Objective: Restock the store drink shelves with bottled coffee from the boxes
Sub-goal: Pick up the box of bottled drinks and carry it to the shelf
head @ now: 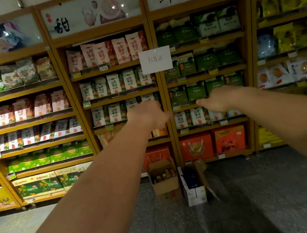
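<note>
Two open boxes stand on the floor at the foot of the shelving. The brown cardboard box (166, 186) holds several brown bottles (167, 174). Beside it on the right, a white box (194, 191) with its flap up holds dark blue items that I cannot make out. Both my arms are stretched forward at chest height, well above the boxes. My left hand (148, 115) and my right hand (219, 98) hold nothing, with fingers loosely apart and pointing toward each other.
Wooden shelving (161, 86) fills the wall ahead, packed with snack bags and gift boxes. A white paper sign (155, 60) hangs on the middle upright. Grey speckled floor (245, 202) lies between me and the boxes.
</note>
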Tool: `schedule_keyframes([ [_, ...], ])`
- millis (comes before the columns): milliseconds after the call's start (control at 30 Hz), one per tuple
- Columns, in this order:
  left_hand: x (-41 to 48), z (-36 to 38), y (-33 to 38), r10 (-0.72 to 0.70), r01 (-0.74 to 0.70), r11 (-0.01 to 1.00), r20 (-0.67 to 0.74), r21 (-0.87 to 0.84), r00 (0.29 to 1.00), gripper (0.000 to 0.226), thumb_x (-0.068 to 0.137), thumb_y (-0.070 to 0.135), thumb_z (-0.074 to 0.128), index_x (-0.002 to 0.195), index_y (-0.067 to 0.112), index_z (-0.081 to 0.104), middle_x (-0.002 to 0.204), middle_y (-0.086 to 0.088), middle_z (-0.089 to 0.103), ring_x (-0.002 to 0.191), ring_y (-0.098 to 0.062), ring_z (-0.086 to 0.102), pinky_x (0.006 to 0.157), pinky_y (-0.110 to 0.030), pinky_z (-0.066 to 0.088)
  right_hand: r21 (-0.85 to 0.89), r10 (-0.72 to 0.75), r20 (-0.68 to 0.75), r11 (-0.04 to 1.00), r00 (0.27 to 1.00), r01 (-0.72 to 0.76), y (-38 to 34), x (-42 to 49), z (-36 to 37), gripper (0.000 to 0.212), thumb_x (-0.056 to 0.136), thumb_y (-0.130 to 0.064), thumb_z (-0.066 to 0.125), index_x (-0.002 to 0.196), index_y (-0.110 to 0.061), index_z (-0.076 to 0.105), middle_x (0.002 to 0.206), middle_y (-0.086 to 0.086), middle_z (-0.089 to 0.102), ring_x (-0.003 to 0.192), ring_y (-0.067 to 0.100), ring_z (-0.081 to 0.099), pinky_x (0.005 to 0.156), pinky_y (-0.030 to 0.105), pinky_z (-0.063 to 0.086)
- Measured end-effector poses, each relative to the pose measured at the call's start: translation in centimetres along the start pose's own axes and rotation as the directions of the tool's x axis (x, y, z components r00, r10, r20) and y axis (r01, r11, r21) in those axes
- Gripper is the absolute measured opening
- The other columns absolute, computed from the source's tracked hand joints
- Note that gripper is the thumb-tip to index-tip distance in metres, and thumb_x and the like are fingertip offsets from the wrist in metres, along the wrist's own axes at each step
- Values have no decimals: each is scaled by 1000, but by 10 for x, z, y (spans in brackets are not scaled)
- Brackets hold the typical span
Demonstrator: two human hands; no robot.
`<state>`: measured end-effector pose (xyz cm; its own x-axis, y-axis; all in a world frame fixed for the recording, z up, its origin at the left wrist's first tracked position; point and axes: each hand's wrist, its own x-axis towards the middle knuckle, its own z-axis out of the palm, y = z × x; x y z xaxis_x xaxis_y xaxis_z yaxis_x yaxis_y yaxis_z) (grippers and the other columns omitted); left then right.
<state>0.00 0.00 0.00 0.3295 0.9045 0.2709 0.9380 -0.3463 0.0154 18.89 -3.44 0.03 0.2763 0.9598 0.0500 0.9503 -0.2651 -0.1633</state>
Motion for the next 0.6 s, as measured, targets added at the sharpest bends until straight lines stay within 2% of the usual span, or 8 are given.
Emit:
schedule_keyframes([
  [67,2,-1,2,-31,30,999,40,28,999,57,93,58,38,137,23,47,137,-4,52,125,-27,48,92,-38,43,-11,-6,12,1000,1000,7,0,6,2,75,97,-60,21,149,-6,28,156,14,23,139,32,32,111,37,32],
  [133,7,1,-1,-48,47,999,27,21,998,60,93,60,38,140,24,43,140,-4,49,127,-27,46,94,-40,43,-14,-23,-4,1000,1000,23,-4,16,2,75,97,-61,20,148,-7,31,156,14,26,138,31,33,111,38,33],
  [267,30,15,-14,-64,63,997,18,47,998,59,92,61,38,134,22,49,131,-5,55,121,-28,50,81,-36,41,-40,-72,-7,997,997,72,-20,42,10,74,97,-61,19,150,-10,27,157,13,22,142,32,27,112,39,28],
  [367,55,28,-28,-74,71,995,37,73,997,57,92,60,37,126,18,54,124,-5,58,116,-27,52,79,-36,40,-42,-90,-3,995,996,90,-30,69,21,74,97,-61,20,150,-10,25,158,13,20,143,32,25,113,39,26],
  [467,89,41,-40,-51,46,995,52,90,997,54,93,59,37,120,17,56,118,-5,60,103,-25,56,74,-34,42,-50,-75,10,996,997,76,-37,102,26,74,97,-60,19,149,-8,28,157,14,22,142,32,27,113,40,28],
  [600,139,49,-60,-20,14,996,69,87,997,54,92,59,36,123,19,55,114,-4,60,105,-25,58,73,-33,42,-35,-38,8,999,999,38,-51,148,24,73,97,-60,19,143,-7,40,153,16,30,136,32,36,108,38,34],
])
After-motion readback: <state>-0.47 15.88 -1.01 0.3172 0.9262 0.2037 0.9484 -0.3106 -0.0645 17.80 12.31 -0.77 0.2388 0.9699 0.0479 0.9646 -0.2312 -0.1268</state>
